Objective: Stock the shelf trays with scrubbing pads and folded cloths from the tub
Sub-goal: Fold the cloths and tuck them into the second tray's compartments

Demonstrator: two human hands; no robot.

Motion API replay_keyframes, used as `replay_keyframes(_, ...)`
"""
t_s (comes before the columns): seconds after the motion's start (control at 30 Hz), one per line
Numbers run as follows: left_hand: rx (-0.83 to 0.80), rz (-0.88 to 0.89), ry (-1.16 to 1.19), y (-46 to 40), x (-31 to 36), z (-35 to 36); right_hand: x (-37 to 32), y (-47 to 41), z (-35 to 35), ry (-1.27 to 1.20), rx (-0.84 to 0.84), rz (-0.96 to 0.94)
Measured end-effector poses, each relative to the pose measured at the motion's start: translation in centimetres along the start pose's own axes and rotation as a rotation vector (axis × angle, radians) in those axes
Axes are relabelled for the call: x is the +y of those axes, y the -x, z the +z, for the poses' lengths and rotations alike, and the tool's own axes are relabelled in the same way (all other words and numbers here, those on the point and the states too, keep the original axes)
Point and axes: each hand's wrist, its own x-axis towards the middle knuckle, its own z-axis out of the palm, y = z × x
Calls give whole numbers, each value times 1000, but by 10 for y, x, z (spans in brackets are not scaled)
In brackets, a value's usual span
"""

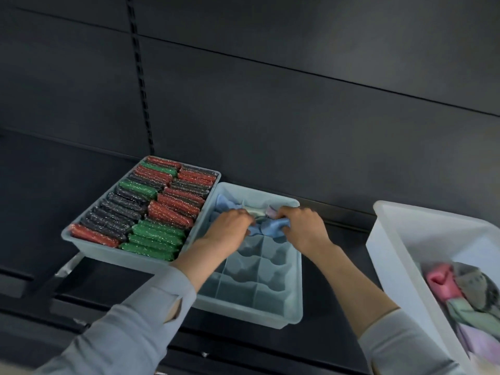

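A dark panelled back wall rises behind the shelf. A slotted vertical upright runs down the wall at left. Horizontal seams cross the panels.

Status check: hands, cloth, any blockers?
Both hands, left and right, grip blue cloth over divided tray. Near cells bare. No blockers.

Light: dim overall, falling from above and the right; the dark back panel shows a soft grey sheen.
Shadows: faint, soft under the trays.
Glare: sparkle on scrubbing pads left of the fingers.
Blur: slight softness around the fingers; sleeves smeared.
Distortion: wide-angle lines bend toward the edges.
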Motion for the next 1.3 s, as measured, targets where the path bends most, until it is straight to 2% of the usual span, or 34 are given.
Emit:
replay_keyframes(0.17, 55, 5, 29, 1, -5, 9, -9, -2, 9, 289, -63, -72)
replay_keyframes(0.27, 62, -15, 59, 0, -7, 11, -12, -8, 4, 360, -60, -87)
replay_keyframes(0.4, 73, -9, 49, 3, -6, 13, -15, -10, 10, 391, -149, -31)
replay_keyframes(0.67, 55, -29, 60, 3, -4, 10, -12, -11, 4, 372, -140, -5)
replay_keyframes(0.8, 13, -25, 49, 0, -3, 6, 0, -1, -2, 155, -101, -54)
replay_keyframes(0.93, -93, -49, 4, -5, 7, -8, 44, 24, -46, 7, 7, -125)
replay_keyframes(1.0, -72, -56, 25, -8, 18, -17, 78, 48, -74, -44, 49, -91)
replay_keyframes(1.17, 79, 35, 112, -18, 97, -31, 176, 123, -126, -159, 242, 137)
replay_keyframes(1.3, 101, 217, 187, -23, 191, -17, 249, 168, -123, -184, 158, 389)
